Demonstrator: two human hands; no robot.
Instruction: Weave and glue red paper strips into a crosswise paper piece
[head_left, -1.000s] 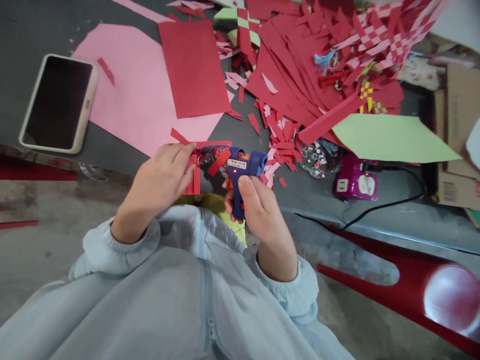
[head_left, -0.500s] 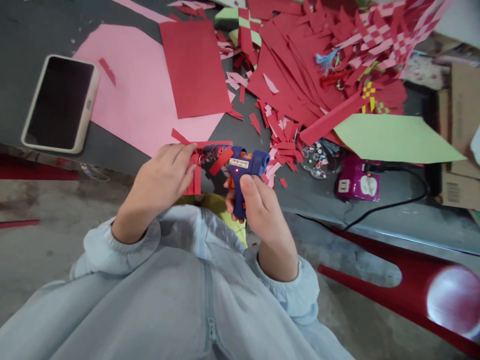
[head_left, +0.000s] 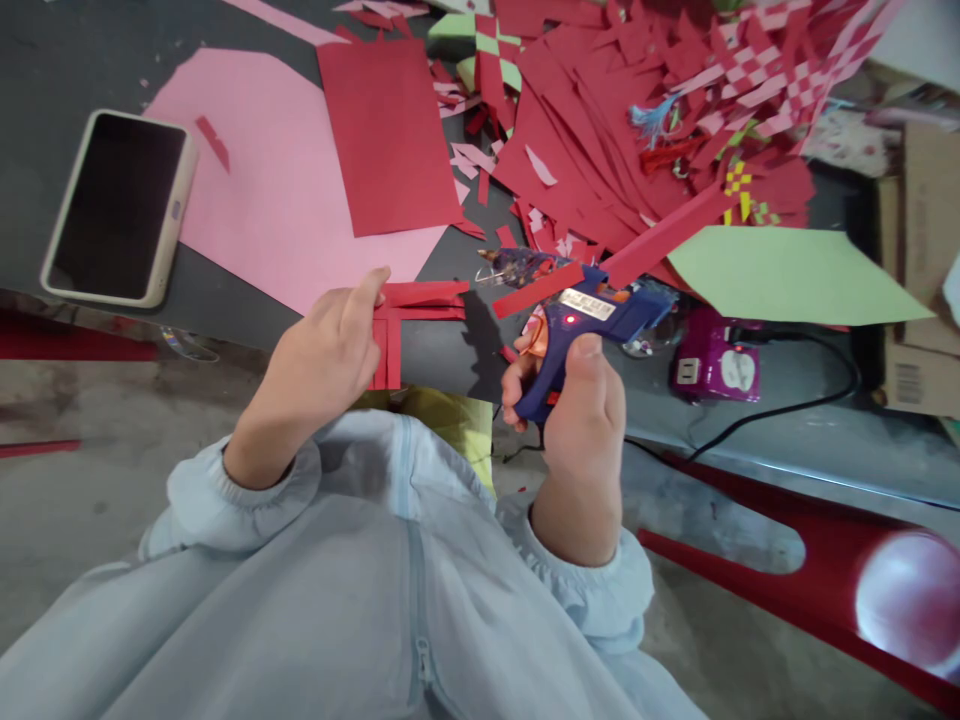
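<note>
My right hand (head_left: pixel 576 400) is wrapped around the handle of a blue glue gun (head_left: pixel 592 310) with a small red light lit. The gun's nozzle points left and is apart from the paper. A red paper strip (head_left: pixel 538 290) lies across its front part. Crossed red paper strips (head_left: pixel 420 300) lie at the table's near edge. My left hand (head_left: pixel 322 345) holds them at their left end, its index finger stretched out and the others curled. The hand hides part of the strips.
At left a phone (head_left: pixel 116 205) overlaps a pink sheet (head_left: pixel 262 170), which bears a red sheet (head_left: pixel 390 140). Red paper pieces (head_left: pixel 592 130) are heaped at the back. A green sheet (head_left: pixel 795 275) lies near a purple power socket (head_left: pixel 718 360) with a black cord (head_left: pixel 840 375).
My right hand has moved the glue gun to the right, away from the strips, uncovering their right end. My left hand stays in place, its index finger slightly more raised.
</note>
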